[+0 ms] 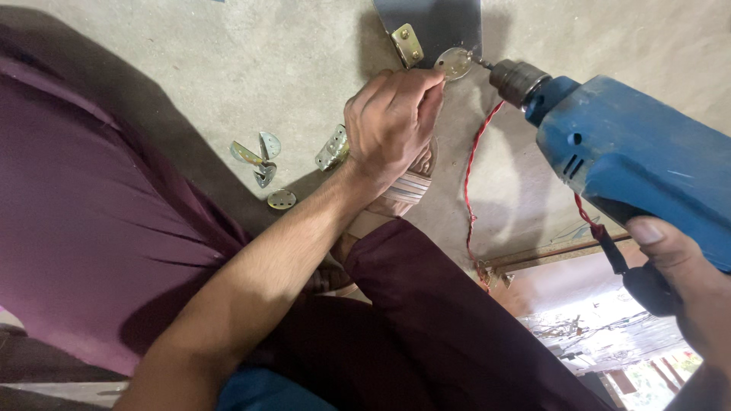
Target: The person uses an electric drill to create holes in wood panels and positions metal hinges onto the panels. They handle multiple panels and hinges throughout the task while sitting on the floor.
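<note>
Now, left hand: the left hand (390, 122) reaches forward over the knee, thumb and forefinger pinched together on the rim of a small round metal plate (454, 62), pressing it to the floor.
Right hand: the right hand (680, 278) is wrapped around the grip of a blue drill (636, 160); how the fingers lie behind the grip is hidden.
Round plate: it lies on the floor just in front of the left fingertips, touching the near edge of a dark metal sheet (434, 23).
Drill tip: the chuck (516, 80) sits right of the round plate, and the short bit meets the plate's right side at a low slant.
Near the plate: a brass-coloured hinge (407, 44) rests on the sheet just left of the plate; a red twisted cord (476, 183) runs back from below it toward the person.
Further from the plate: behind the left wrist lies another hinge (333, 148), then a small cluster of leaf-shaped metal pieces (259, 156) and one round disc (281, 199) on the concrete floor (228, 68).
Body: a sandalled foot (407, 186) sits under the left hand, with maroon trousers (91, 228) on either side.
Doing it well: I judge that the pinching fingers sit very close to the bit, so a firm downward hold well off the bit's path, a steadier upright drill and light pressure would keep the plate from spinning.
</note>
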